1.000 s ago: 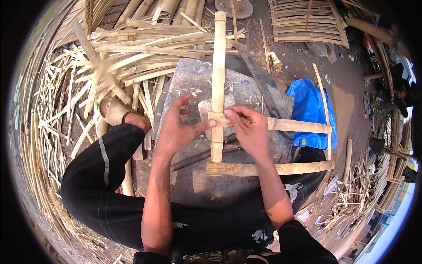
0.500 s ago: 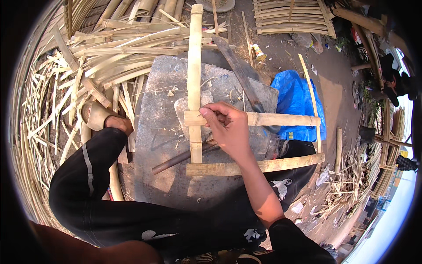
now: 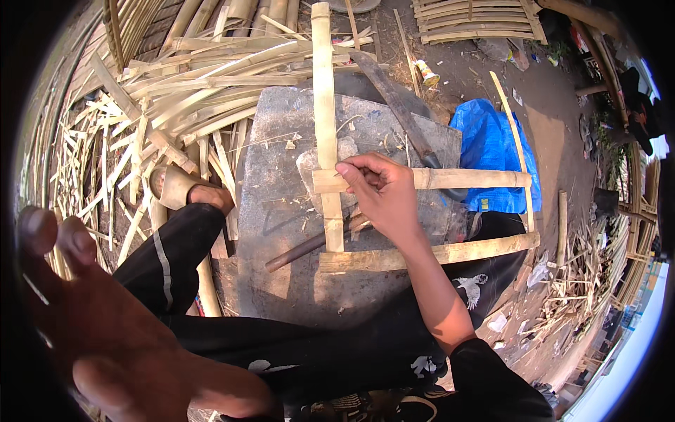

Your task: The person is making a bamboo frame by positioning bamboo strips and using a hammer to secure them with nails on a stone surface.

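Observation:
My right hand is closed in a pinch over the spot where a crosswise bamboo strip lies on a long upright bamboo strip. What its thumb and finger hold is too small to make out. A lower bamboo strip and a thin bamboo strip at the right complete a rough frame. Beneath the pinched crossing shows a pale stone block. Raised at the lower left, my left hand is open, its fingers apart, holding nothing.
Under the frame lies a grey slab, bearing a machete and a dark round stick. A blue sheet sits at the right. Split bamboo is heaped at the left; a slatted bamboo panel lies at the far side.
My left hand has come up into view at the lower left, fingers spread. My right hand stays pinched at the crossing; the whole view has shifted slightly.

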